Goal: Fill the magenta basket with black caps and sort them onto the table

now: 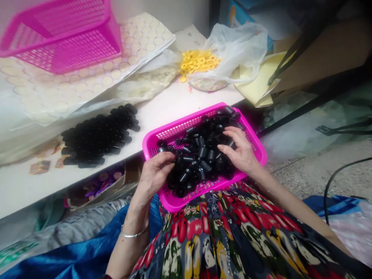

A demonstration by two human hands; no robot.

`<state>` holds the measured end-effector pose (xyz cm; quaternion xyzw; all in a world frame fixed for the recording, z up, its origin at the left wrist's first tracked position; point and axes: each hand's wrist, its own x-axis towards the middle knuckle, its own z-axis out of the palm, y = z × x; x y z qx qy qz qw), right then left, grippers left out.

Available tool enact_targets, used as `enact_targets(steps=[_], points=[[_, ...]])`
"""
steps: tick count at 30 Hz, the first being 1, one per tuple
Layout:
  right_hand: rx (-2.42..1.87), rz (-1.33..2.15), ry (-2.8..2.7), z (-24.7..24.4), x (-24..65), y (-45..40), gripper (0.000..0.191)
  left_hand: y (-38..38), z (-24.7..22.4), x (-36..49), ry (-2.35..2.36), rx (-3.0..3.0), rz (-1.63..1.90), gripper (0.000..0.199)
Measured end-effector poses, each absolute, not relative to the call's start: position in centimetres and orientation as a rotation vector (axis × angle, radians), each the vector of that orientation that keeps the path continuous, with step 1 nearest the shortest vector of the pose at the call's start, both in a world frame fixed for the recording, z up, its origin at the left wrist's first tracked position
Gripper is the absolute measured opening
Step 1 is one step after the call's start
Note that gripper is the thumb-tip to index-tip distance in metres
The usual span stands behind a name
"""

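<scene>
A pink plastic basket (252, 135) rests on my lap against the table edge, filled with small black plastic cylindrical pieces (202, 153). Over its left side is my left hand (157, 172), thumb and fingers drawn together among the pieces. Whatever lies between those fingertips is hidden. My right hand (240, 149) reaches over the basket's right side. Its thumb and fingers are apart, close above the black pieces, and nothing is visibly gripped. To the left on the white table, many black cylinders (99, 135) lie side by side in a flat block.
A second pink basket (84, 58) stands on a sheet printed with circles (148, 35). Farther back are yellow ring-shaped pieces (199, 62) beside a clear plastic bag (235, 50). Dark straps (302, 104) hang at the right. A box of purple items (101, 184) sits below the tabletop.
</scene>
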<state>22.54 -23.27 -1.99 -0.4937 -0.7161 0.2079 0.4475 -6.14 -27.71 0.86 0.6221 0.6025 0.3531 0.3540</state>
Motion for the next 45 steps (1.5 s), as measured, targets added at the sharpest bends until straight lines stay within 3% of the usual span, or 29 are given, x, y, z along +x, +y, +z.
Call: enact_targets(steps=[7,11,14,18,23,29,31,36,41,45], points=[[-0.958,0.813,-1.637,-0.6,21.8,-22.9,0.035,-27.6,1.1,-7.3,1.647,1.418,1.029,0.021],[-1.042,0.951,-1.329,-1.4,23.1,-22.5,0.026,-26.9,1.0,-5.8,1.569,1.951,0.493,0.016],[-1.102,0.974,-1.25,-2.1,23.9,-22.5,0.03,-26.1,1.0,-3.9,1.486,2.262,-0.04,0.022],[-1.11,0.864,-1.333,-2.3,24.2,-22.8,0.033,-25.5,1.1,-2.9,1.468,2.29,-0.276,0.025],[-1.352,0.571,-1.56,-2.2,24.4,-22.7,0.036,-25.1,1.3,-4.3,1.43,2.161,-0.016,0.023],[-1.428,0.286,-1.797,-2.6,25.5,-22.1,0.032,-25.4,2.6,-4.0,1.397,1.273,0.884,0.037],[-1.44,0.287,-1.803,-2.7,25.9,-22.1,0.034,-25.5,3.1,-3.1,1.28,0.969,1.043,0.041],[-1.481,0.3,-1.941,-2.1,26.2,-21.8,0.038,-25.0,3.6,-1.1,1.004,0.56,1.017,0.038],[-1.612,0.293,-1.999,-1.2,25.3,-20.3,0.026,-24.8,3.4,-0.5,0.905,0.415,1.011,0.019],[-1.681,0.213,-2.063,-0.8,24.4,-19.0,0.019,-24.9,2.9,-0.6,0.853,0.343,1.026,0.017]])
